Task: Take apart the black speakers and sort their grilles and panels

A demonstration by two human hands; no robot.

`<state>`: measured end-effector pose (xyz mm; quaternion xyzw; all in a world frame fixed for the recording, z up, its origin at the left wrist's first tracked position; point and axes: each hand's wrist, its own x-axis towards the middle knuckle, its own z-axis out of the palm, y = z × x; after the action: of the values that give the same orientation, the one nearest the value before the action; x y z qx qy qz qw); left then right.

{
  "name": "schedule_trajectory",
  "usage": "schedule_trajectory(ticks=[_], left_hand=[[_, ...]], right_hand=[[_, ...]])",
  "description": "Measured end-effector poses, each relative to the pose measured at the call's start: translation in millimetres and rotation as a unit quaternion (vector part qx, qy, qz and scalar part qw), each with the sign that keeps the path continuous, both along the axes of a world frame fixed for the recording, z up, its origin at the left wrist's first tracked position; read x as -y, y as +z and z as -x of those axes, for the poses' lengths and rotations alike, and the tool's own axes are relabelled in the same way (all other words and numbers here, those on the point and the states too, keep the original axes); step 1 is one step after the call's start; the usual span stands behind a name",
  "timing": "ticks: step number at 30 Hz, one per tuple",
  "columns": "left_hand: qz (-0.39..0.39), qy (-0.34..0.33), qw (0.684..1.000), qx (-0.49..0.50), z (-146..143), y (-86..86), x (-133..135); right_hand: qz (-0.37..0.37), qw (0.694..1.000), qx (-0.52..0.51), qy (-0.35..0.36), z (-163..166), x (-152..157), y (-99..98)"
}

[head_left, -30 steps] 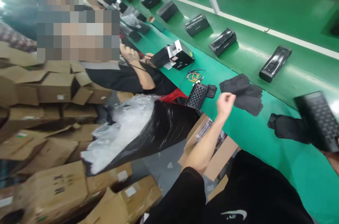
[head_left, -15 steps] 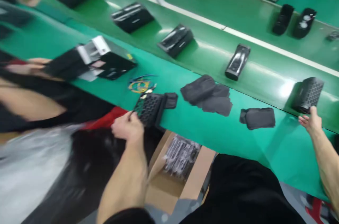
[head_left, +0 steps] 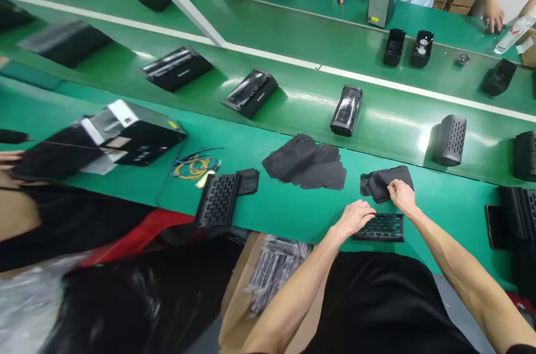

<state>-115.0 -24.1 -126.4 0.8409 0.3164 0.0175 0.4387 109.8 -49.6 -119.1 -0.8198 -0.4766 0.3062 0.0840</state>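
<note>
A black perforated grille panel point(head_left: 386, 228) lies at the front edge of the green table, close to my body. My left hand point(head_left: 355, 219) grips it by its left end, fingers over the upper edge. Just beyond it, my right hand point(head_left: 402, 196) pinches the edge of a thin black fabric sheet point(head_left: 389, 180) on a small stack. A larger spread pile of black sheets point(head_left: 305, 161) lies to the left. Further left, another black grille panel point(head_left: 218, 200) leans at the table edge beside a small black stack point(head_left: 248, 181).
Black speaker housings, one point(head_left: 347, 110) glossy and one point(head_left: 452, 140) with a grille, stand on the green conveyor point(head_left: 293, 97). An open carton point(head_left: 234, 292) of wrapped parts is below the table. A coworker's arm is at the far left; a person in blue sits opposite.
My left hand has come right from the grille panels at the left and holds one before me. My right hand has left the speaker on the conveyor and moved to the fabric stack.
</note>
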Motion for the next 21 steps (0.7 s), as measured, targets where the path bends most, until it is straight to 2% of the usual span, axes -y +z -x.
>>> schedule_trajectory(ticks=[3, 6, 8, 10, 13, 15, 18, 21], left_hand=[[-0.015, -0.001, 1.000, 0.006, -10.7, -0.4, 7.2], [-0.078, 0.072, 0.993, 0.058, -9.4, 11.7, 5.0], [-0.132, 0.108, 0.979, 0.108, -12.8, 25.4, -0.1], [-0.153, 0.069, 0.975, 0.147, -21.2, 40.3, -6.3], [-0.110, -0.029, 0.980, 0.165, -36.0, 57.5, -12.4], [-0.072, -0.035, 0.985, 0.153, -42.3, 63.5, -11.4], [-0.029, 0.032, 0.988, 0.150, -43.5, 66.7, -2.5], [0.026, 0.123, 0.980, 0.154, -36.6, 65.7, 10.1]], right_hand=[[-0.030, 0.999, -0.020, 0.000, -15.6, 7.5, 12.1], [-0.068, 0.996, -0.050, 0.015, -26.9, 19.5, 32.2], [-0.090, 0.988, -0.119, 0.031, -32.0, 28.1, 47.3], [-0.088, 0.966, -0.241, 0.034, -34.9, 35.8, 60.6], [-0.073, 0.915, -0.396, -0.007, -33.4, 44.8, 71.7], [-0.085, 0.894, -0.435, -0.063, -27.9, 50.5, 72.9], [-0.106, 0.855, -0.480, -0.165, -14.7, 63.0, 69.9], [-0.112, 0.820, -0.527, -0.195, -1.1, 82.4, 64.1]])
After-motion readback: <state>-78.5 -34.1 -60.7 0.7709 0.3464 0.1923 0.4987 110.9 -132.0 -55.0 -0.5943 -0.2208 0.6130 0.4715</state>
